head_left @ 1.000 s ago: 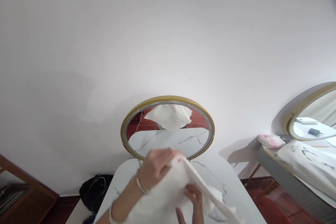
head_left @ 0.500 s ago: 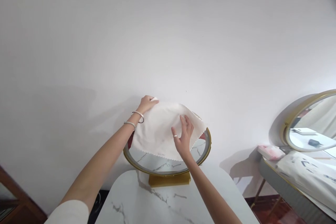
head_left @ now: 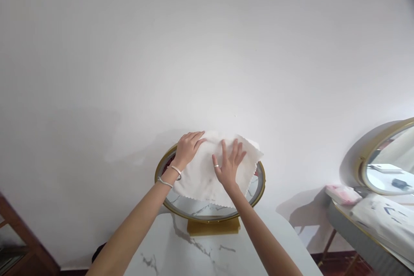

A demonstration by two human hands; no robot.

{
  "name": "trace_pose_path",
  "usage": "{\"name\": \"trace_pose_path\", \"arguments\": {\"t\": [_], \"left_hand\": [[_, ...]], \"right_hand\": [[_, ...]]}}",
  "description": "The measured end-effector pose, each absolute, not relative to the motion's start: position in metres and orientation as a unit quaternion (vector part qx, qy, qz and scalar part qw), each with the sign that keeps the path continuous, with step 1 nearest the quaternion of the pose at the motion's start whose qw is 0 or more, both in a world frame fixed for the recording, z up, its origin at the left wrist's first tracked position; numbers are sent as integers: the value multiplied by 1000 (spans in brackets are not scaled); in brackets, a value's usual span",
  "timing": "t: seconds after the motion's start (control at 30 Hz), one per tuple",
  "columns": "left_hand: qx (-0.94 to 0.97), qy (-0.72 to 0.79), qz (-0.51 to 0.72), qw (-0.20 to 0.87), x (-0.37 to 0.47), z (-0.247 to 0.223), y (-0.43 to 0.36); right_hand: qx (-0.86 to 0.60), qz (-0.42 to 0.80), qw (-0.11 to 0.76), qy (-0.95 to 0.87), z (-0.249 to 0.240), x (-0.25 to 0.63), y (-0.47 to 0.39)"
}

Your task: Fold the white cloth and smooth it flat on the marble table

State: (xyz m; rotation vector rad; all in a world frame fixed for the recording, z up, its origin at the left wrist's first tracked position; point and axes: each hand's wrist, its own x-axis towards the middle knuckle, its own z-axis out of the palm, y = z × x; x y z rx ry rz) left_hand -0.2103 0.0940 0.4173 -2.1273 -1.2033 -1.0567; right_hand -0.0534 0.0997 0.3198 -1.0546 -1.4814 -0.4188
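Note:
A white cloth (head_left: 200,177) with a zigzag-cut edge lies draped over a round mirror (head_left: 208,219) in a gold frame. The mirror stands on a gold base (head_left: 213,227) on a marble-patterned table. At the cloth's upper left is my left hand (head_left: 190,148), its fingers stretched along the cloth and the thumb a little apart. My right hand (head_left: 229,168) rests on the cloth right of the middle, fingers spread, a ring on one of them. Below the cloth, a strip of the glass shows. The cloth's right corner reaches past the frame.
The marble-patterned tabletop (head_left: 181,250) fills the lower middle. To the right, a second table (head_left: 349,228) carries another gold-framed mirror (head_left: 365,177), a pink-and-white packet (head_left: 343,194) and a printed white cloth (head_left: 384,215). A brown wooden frame (head_left: 29,241) stands at lower left.
My left hand has let its pinch on the cloth's upper edge go and moved down and right, fingers now extended. My right hand has spread flatter; the cloth sits lower against the mirror.

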Motion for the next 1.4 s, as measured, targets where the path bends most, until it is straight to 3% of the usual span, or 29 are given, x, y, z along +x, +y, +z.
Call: {"name": "trace_pose_path", "arguments": {"t": [0.27,0.43,0.63,0.87,1.2,1.4], "left_hand": [[-655,-559,-498,103,-276,383,83],[-628,-586,-504,91,-295,375,76],[-688,-593,-408,94,-240,425,93],[-777,-562,-272,81,-156,468,117],[-861,-383,-206,262,-117,436,112],[-861,-366,-220,277,-114,428,123]], "right_hand": [[-315,-254,451,-795,347,-109,113],[-267,-254,405,-837,365,-114,117],[-376,-228,504,-743,381,-61,129],[-509,-220,603,-573,342,6,137],[-581,-187,622,-491,320,12,132],[-578,-182,644,-466,313,16,132]]}}
